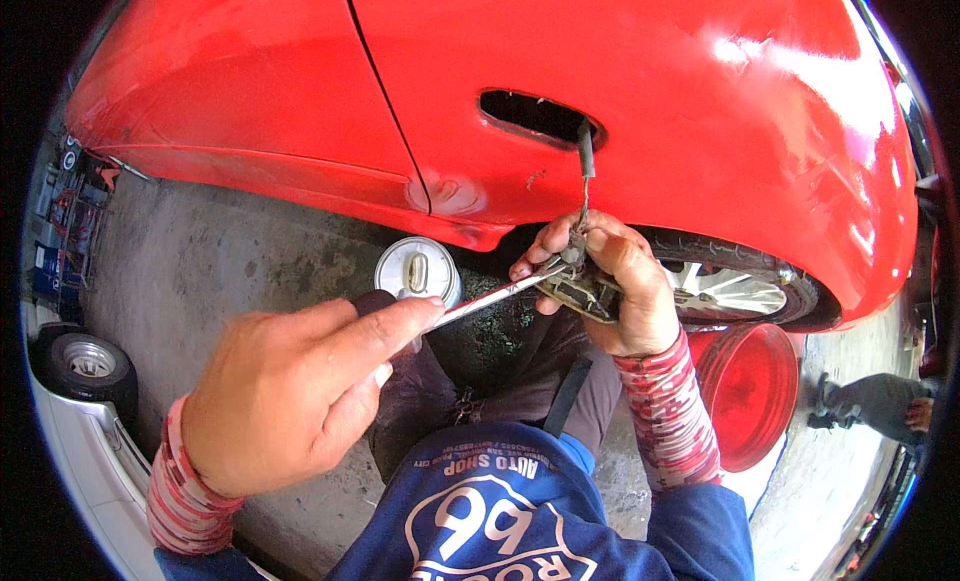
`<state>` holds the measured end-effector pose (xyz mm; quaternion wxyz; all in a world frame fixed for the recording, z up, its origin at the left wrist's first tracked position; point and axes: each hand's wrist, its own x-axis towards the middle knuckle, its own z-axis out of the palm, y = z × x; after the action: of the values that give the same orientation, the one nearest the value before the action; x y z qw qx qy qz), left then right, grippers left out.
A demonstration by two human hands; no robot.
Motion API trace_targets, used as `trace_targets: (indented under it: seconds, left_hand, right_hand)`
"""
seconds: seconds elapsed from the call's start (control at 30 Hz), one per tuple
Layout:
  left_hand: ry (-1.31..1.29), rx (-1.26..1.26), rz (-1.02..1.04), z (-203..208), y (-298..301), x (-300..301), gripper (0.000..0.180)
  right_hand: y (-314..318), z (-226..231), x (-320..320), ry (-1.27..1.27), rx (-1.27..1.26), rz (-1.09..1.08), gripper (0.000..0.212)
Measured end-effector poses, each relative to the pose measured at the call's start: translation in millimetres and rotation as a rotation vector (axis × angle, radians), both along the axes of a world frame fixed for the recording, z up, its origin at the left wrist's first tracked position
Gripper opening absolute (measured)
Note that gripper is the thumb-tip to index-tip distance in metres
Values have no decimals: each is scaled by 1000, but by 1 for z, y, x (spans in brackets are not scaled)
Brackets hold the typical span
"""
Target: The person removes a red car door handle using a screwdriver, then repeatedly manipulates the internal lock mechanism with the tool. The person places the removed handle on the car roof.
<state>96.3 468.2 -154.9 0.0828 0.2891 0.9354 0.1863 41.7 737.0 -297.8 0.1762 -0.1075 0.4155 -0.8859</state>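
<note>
My left hand (300, 391) grips the dark handle of a screwdriver (490, 296), whose metal shaft points right into a small metal door-handle mechanism (583, 293). My right hand (610, 281) is closed around that mechanism, just below the red car's body (600, 71). A thin cable (584, 181) runs up from the mechanism into the empty oblong handle opening (535, 114) in the car panel. Both wrists wear patterned red sleeves under blue cuffs.
A round silvery lid with a slot (415, 269) lies on the concrete by the car's sill. A red bucket (748, 386) stands at the right under the car's wheel (735, 286). A white car with a small tyre (88, 361) is at the left; another person's feet (870, 401) at the far right.
</note>
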Motion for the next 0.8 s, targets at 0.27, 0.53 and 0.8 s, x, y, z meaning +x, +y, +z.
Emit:
trace_targets:
  seconds: [0.27,0.53,0.8]
  left_hand:
    - [-79,-131,-122,20,4,-24,46]
    - [-273,258,97,-12,24,-10,33]
    - [-527,277,223,-24,25,-5,39]
  right_hand:
    - [7,1,-3,8,69,26,44]
    - [13,-9,-6,-41,56,41,42]
    - [16,-8,-9,-78,118,15,41]
